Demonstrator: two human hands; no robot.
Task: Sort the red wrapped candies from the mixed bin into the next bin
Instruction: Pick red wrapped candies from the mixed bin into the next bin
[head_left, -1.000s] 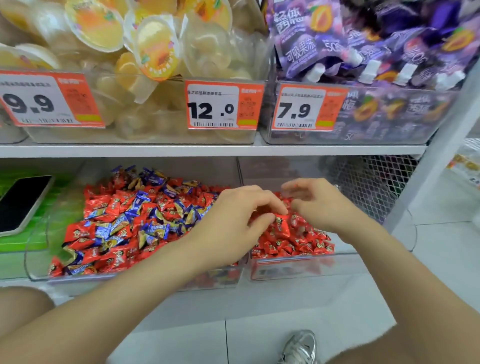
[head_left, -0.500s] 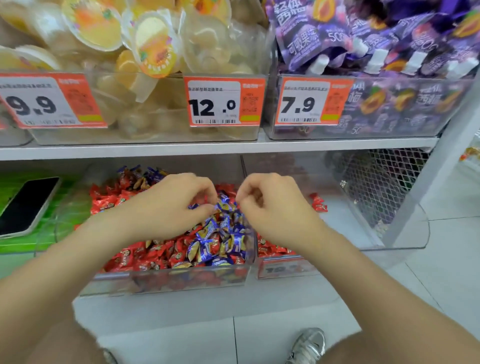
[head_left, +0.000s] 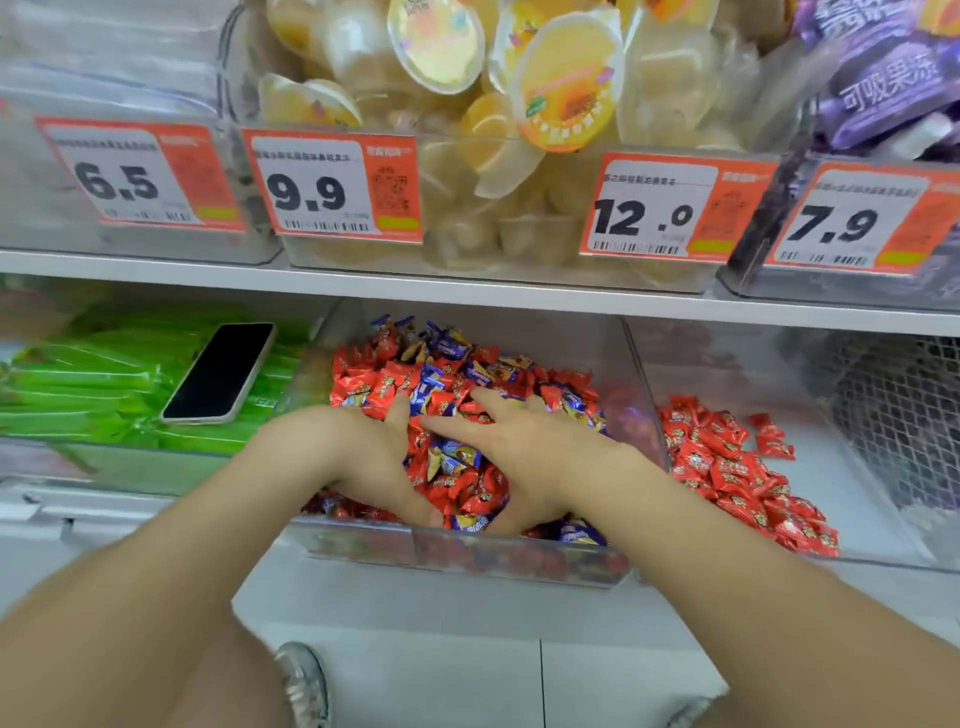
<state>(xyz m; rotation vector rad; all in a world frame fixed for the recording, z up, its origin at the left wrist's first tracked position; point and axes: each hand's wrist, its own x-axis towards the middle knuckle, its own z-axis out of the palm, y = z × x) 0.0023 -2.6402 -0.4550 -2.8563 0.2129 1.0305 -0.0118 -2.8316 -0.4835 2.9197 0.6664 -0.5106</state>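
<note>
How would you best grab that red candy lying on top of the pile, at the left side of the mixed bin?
Pinch the red candy across its flat pillow body, or by a crimped end, coming straight down from above. The mixed bin is open on top, and neighbouring candies crowd its sides.

A black phone (head_left: 221, 371) lies on green packets (head_left: 93, 384); jelly cups (head_left: 563, 93) fill the upper bin.

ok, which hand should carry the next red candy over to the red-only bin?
Right, probably. The right hand lies in the mixed bin beside the wall shared with the red-only bin; the left hand would have to cross it.
</note>
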